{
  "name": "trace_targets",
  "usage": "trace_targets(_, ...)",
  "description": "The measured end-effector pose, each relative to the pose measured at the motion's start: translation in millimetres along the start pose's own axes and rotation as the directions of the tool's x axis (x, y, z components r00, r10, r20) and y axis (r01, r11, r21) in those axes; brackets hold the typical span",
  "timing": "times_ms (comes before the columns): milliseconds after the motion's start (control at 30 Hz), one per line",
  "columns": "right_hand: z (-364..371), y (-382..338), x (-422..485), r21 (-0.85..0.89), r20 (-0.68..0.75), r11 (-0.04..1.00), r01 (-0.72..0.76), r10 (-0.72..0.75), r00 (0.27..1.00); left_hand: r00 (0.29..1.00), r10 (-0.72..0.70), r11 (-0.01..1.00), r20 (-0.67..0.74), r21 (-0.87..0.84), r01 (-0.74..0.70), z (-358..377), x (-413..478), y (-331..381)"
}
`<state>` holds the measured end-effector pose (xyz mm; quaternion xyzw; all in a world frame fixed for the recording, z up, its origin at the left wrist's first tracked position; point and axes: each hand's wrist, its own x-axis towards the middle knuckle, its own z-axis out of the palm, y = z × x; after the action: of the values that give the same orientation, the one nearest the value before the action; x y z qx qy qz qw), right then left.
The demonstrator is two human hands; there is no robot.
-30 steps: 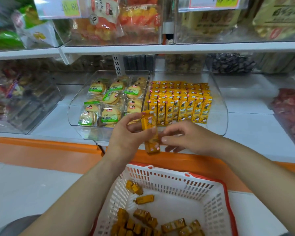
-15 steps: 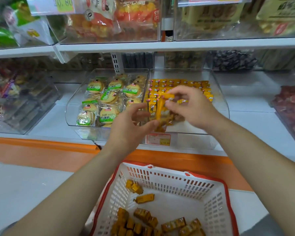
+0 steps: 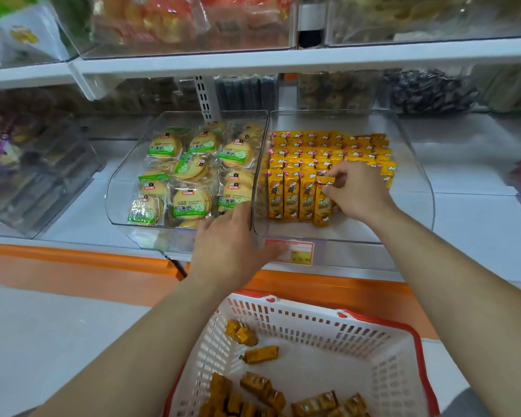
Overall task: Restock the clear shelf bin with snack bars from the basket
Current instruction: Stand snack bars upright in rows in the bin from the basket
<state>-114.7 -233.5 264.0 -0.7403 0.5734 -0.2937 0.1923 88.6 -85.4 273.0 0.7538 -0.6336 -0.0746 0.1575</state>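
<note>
- A cookie bin (image 3: pixel 118 203) sits on the shelf at the left, its side wall touching the clear shelf bin (image 3: pixel 418 188).
- The left hand (image 3: pixel 232 248) rests on the front lips where the two bins meet. Its fingers are stretched out and hold nothing, and its thumb points toward the price label (image 3: pixel 298 251).
- Inside the clear shelf bin, a front row (image 3: pixel 291 195) of bars lies against the left wall, with a bare strip of floor before the front lip.
- The right hand (image 3: pixel 358 191) pinches the top of a snack bar (image 3: pixel 322 206), just beside the row's last bar. Bare floor runs rightward to the wall.
- Below, the basket (image 3: pixel 400 356) holds loose bars (image 3: pixel 259 355) along its left and near sides.
</note>
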Motion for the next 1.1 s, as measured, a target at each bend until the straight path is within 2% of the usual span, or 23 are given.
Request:
trace_targets(200,-3.0,-3.8,-3.1,-0.047,0.019,0.999,0.014,-0.013,1.000,0.999,-0.004,1.000,0.043,0.012,0.003,-4.4,1.1,1.1)
trace_targets(267,-11.6,-5.7,-7.4,-0.075,0.012,0.997,0.015,-0.014,1.000,0.999,0.003,1.000,0.053,-0.030,-0.001,-8.9,0.6,2.6)
trace_targets(367,-30.8,-13.8,-23.6,-0.072,0.024,0.995,0.062,-0.061,0.998,0.996,0.004,0.980,-0.090,-0.198,-0.022,-21.3,-5.8,8.6)
trace_targets(433,-45.1,-22.0,-41.2,-0.080,0.039,0.990,0.118,-0.115,0.993,0.975,0.052,0.969,-0.217,-0.226,-0.101,-30.0,-15.8,13.5)
trace_targets(500,-58.1,-31.4,-63.6,-0.051,0.058,0.981,0.187,-0.184,0.981,0.961,0.137,0.948,-0.242,-0.249,-0.198,-34.8,-31.0,16.9)
trace_targets(533,-63.9,-36.5,-76.9,-0.013,0.076,0.976,0.218,-0.216,0.973,0.965,0.175,0.940,-0.194,-0.259,-0.223,-34.6,-40.4,17.5)
trace_targets(600,-70.1,-44.5,-103.9,0.055,0.151,0.969,0.240,-0.246,0.957,0.975,0.221,0.950,0.002,-0.228,-0.215,-28.3,-59.1,16.0)
trace_targets(667,-62.8,-43.2,-128.1,0.053,0.287,0.976,0.211,-0.217,0.933,0.951,0.209,0.972,0.227,-0.156,-0.176,-15.2,-70.4,12.0)
trace_targets(733,-45.9,-31.1,-147.9,-0.006,0.461,0.986,0.169,-0.147,0.875,0.912,0.177,0.983,0.369,-0.107,-0.148,2.1,-73.5,8.8)
trace_targets(833,-8.6,0.9,-172.1,-0.142,0.704,0.976,0.166,-0.018,0.710,0.872,0.089,0.993,0.481,-0.106,-0.043,40.2,-75.5,-1.7)
trace_targets(933,37.6,40.2,-194.8,-0.210,0.805,0.969,0.132,0.094,0.585,0.821,-0.040,0.997,0.570,-0.030,0.070,93.1,-83.9,-24.1)
trace_targets(1033,86.2,80.6,-213.2,-0.212,0.821,0.977,0.005,0.175,0.544,0.732,-0.136,0.990,0.668,0.060,0.129,147.2,-97.7,-50.5)
trace_targets(1100,118.0,107.2,-223.9,-0.224,0.804,0.971,-0.089,0.236,0.546,0.690,-0.170,0.984,0.703,0.081,0.160,178.3,-103.8,-66.2)
